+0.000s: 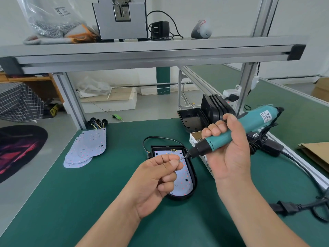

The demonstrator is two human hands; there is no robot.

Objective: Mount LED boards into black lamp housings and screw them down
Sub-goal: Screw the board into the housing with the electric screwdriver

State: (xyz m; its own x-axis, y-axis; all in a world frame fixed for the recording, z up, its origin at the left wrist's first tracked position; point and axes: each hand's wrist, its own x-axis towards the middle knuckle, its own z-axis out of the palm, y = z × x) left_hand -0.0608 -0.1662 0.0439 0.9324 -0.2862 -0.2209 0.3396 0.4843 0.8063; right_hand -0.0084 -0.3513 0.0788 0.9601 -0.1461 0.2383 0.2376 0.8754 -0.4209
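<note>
The left hand (156, 177) pinches a small screw (179, 159) against the bit of the driver (249, 125). The right hand (229, 152) curls its fingers (216, 130) round the driver's body. Under both, a housing (195, 177) with a board (183, 182) in it lies on the worktop (89, 193).

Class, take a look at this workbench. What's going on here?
A person is assembling lamps at a green bench. The right hand grips a teal electric screwdriver, and the left hand pinches what looks like a small screw at its bit. Beneath them lies a black lamp housing with an LED board already seated inside. More LED boards are stacked to the left, and empty housings wait behind.
</note>
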